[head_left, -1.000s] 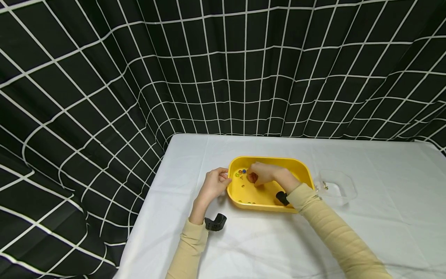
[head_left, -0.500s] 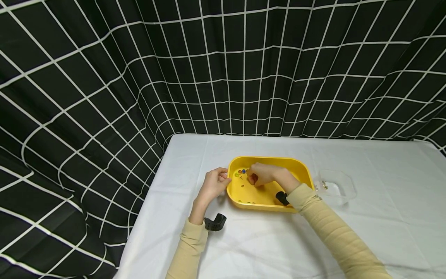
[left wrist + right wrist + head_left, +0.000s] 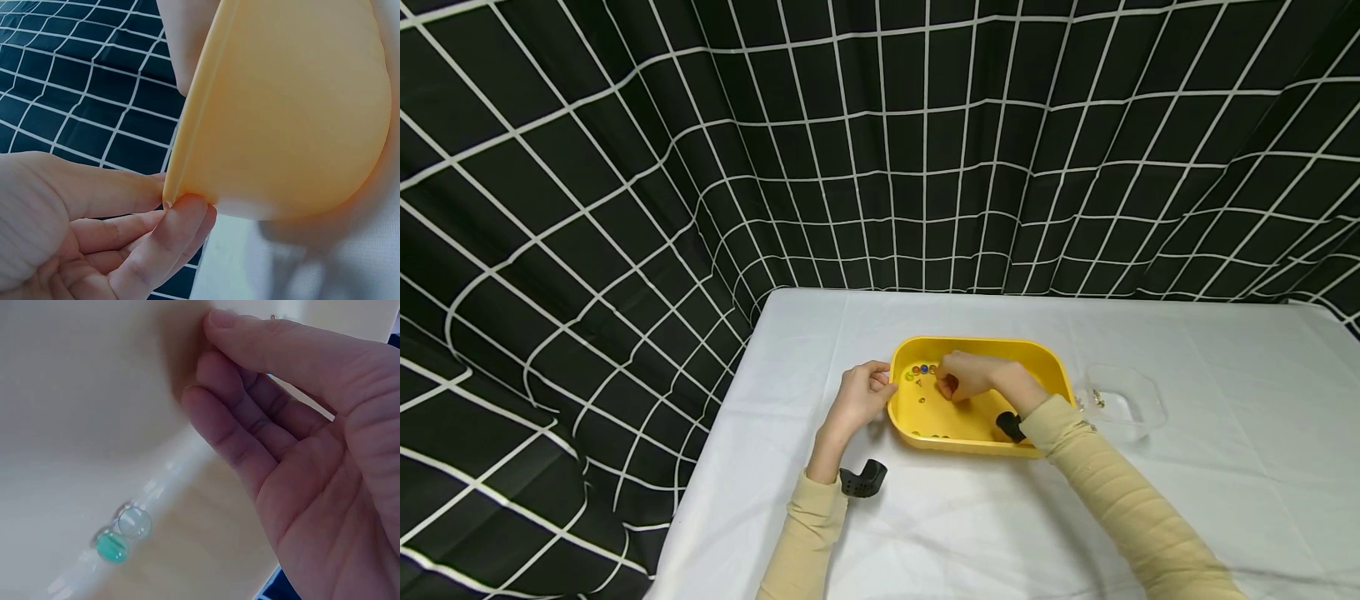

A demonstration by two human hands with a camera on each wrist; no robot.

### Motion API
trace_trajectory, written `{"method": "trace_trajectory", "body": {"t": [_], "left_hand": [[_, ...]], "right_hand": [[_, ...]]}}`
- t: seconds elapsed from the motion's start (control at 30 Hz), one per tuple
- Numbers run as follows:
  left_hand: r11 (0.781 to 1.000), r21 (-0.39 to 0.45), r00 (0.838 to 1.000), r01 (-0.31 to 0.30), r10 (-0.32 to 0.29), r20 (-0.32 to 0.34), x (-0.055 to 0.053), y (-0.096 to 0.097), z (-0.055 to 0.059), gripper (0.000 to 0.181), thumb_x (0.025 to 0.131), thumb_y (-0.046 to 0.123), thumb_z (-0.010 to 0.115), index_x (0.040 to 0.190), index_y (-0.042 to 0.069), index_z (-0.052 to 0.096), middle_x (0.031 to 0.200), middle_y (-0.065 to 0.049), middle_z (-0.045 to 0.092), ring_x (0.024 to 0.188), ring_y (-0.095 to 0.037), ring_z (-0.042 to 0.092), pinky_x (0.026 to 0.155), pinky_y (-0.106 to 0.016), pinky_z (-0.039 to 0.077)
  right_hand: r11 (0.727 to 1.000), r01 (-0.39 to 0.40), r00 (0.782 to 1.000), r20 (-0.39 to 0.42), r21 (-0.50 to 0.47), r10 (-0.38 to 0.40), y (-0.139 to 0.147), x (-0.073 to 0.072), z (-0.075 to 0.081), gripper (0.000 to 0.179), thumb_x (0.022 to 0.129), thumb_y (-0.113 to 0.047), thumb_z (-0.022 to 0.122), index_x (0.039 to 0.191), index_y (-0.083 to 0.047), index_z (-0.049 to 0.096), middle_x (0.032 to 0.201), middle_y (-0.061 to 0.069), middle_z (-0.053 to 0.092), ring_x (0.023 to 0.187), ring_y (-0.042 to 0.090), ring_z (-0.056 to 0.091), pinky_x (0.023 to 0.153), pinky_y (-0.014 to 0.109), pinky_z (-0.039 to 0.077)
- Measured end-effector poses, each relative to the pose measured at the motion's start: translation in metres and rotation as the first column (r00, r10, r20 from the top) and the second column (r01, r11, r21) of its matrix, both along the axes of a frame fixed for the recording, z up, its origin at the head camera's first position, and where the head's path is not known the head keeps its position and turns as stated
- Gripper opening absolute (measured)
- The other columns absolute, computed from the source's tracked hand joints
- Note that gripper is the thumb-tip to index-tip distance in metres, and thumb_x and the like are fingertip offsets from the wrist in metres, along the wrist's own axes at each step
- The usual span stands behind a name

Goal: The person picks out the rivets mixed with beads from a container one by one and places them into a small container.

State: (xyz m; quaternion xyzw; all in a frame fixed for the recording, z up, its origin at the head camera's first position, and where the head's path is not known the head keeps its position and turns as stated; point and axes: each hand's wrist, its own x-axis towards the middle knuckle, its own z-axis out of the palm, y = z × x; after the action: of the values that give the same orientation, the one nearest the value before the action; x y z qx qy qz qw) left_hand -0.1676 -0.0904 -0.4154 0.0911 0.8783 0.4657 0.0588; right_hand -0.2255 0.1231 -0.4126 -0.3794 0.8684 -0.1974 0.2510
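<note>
Yellow tray (image 3: pixel 977 421) on a white-covered desk (image 3: pixel 970 533), with the left-hand grip (image 3: pixel 859 396) at its left end, pinching the rim between thumb and fingers. In the left wrist view, the same pinch up close, fingertips right on the rim, outer wall of the tray alongside. Right-hand grip (image 3: pixel 966 375) down inside the tray, near its middle, fingers curled in towards the thumb; too hidden to tell whether anything is held there. Towards the tray's far left corner, just beside those fingers: a blue marble (image 3: pixel 924 368) between two orange-brown marbles (image 3: pixel 916 371), with a yellow-green marble (image 3: pixel 909 376) at the left of the group. Nearer the camera, a small gold-coloured piece (image 3: pixel 919 382) and, a little apart, a second gold-coloured piece (image 3: pixel 922 400). Along the near inner edge, some greenish things (image 3: pixel 936 436) (too small in the head view to name). In the right wrist view, near the hand, a green marble (image 3: pixel 112 547) and a clear marble (image 3: pixel 135 523) side by side. To the right of the tray, close by, a clear container (image 3: pixel 1153 404) with gold-coloured bits (image 3: pixel 1099 398) within its outline. Beyond the desk, a black curtain (image 3: pixel 925 142) with a white grid
</note>
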Motion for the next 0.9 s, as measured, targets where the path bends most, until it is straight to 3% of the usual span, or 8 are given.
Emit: {"method": "trace_trajectory", "body": {"t": [0.6,0.9], "left_hand": [[1.0,0.002,1.0,0.003,-0.003,0.006,0.001,0.0,-0.001,0.034,0.086,0.003,0.063,0.117,-0.009,0.057,0.089,-0.011,0.06,0.075,-0.018,0.061,0.062,-0.024,0.052],[1.0,0.002,1.0,0.006,-0.006,-0.007,0.0,-0.001,-0.001,0.033,0.085,0.003,0.063,0.116,-0.009,0.057,0.088,-0.011,0.06,0.075,-0.017,0.061,0.062,-0.023,0.052]], "right_hand": [[0.998,0.053,0.998,0.033,0.029,-0.054,0.016,0.003,0.01,0.014,0.071,0.012,0.063,0.068,-0.001,0.061,0.065,0.002,0.055,0.06,0.007,0.045,0.058,0.019,0.039],[0.999,0.045,0.999,-0.003,0.014,-0.045,0.024,0.005,0.015,0.012,0.07,0.01,0.064,0.067,-0.001,0.061,0.062,0.002,0.054,0.059,0.007,0.042,0.058,0.019,0.037]]}}
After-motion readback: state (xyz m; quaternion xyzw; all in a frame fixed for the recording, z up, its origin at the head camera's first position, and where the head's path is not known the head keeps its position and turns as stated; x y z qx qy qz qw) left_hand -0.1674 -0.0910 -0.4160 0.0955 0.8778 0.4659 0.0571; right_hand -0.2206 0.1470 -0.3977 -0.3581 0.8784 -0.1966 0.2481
